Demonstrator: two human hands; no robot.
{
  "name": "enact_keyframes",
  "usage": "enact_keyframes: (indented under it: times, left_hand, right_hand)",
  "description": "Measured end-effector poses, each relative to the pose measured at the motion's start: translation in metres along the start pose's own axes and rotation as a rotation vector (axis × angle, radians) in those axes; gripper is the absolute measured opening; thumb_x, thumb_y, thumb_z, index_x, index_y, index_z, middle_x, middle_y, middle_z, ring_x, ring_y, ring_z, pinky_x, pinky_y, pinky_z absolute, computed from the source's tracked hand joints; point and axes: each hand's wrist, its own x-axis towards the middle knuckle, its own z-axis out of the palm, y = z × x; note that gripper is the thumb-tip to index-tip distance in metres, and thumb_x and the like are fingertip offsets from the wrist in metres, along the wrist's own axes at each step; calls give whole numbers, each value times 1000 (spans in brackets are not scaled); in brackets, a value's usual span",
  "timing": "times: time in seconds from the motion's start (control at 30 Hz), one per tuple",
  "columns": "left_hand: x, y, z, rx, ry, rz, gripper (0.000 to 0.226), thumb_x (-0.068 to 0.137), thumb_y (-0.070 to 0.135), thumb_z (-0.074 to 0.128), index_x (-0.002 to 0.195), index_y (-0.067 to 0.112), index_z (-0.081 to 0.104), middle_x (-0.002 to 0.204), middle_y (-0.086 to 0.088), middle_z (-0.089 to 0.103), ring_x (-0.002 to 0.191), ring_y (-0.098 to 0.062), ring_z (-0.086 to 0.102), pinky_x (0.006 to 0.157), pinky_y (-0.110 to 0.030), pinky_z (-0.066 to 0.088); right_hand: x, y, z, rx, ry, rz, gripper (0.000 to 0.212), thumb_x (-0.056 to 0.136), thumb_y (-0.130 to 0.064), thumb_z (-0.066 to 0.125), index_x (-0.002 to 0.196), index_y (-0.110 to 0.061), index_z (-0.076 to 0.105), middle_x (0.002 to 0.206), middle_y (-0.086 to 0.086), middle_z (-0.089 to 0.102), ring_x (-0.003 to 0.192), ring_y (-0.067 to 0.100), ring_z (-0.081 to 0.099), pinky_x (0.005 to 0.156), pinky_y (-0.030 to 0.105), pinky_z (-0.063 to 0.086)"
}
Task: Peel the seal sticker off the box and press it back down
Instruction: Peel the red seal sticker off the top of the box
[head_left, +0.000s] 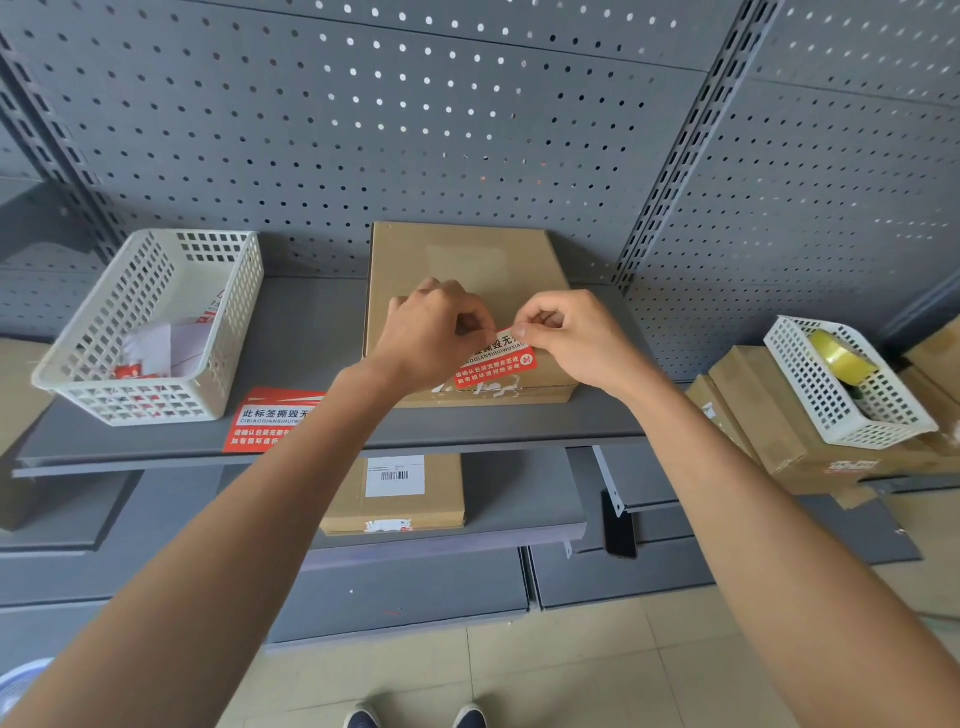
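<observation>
A flat brown cardboard box (457, 260) lies on the grey shelf (311, 332), pushed back against the pegboard. A red seal sticker (496, 366) with white print sits at the box's front edge and folds over onto its front face. My left hand (431, 327) pinches the sticker's upper left corner. My right hand (576, 332) pinches the upper right corner between thumb and forefinger. The sticker's top edge looks lifted off the lid, while its lower part lies on the box. White torn residue shows on the front face below it.
A white plastic basket (156, 327) with sticker scraps stands at the left. A second red sticker (270, 418) lies flat at the shelf's front edge. At the right, another white basket (847, 384) with a yellow tape roll (841, 356) sits on stacked cartons. A lower shelf holds another box (400, 499).
</observation>
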Motion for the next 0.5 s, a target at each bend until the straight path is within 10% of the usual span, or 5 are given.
enact_keyframes:
  times: [0.33,0.5]
  left_hand:
    - [1,1,3,35,-21,-42,14,93,30,64,81,37,61,96,9,60,104,-18,47,85,-39,28]
    - [0,1,4,42,-20,-36,15,93,27,61,81,36,61,95,8,57,103,-19,46,84,-38,27]
  right_hand:
    - [1,-5,-1,13,7,47,17,85,-27,75,100,-23,67,90,-10,67,78,2,60,71,22,47]
    - [2,-10,7,-106,-27,-8,6,81,-40,71,75,-36,72,83,-14,61,75,6,54,85,46,47]
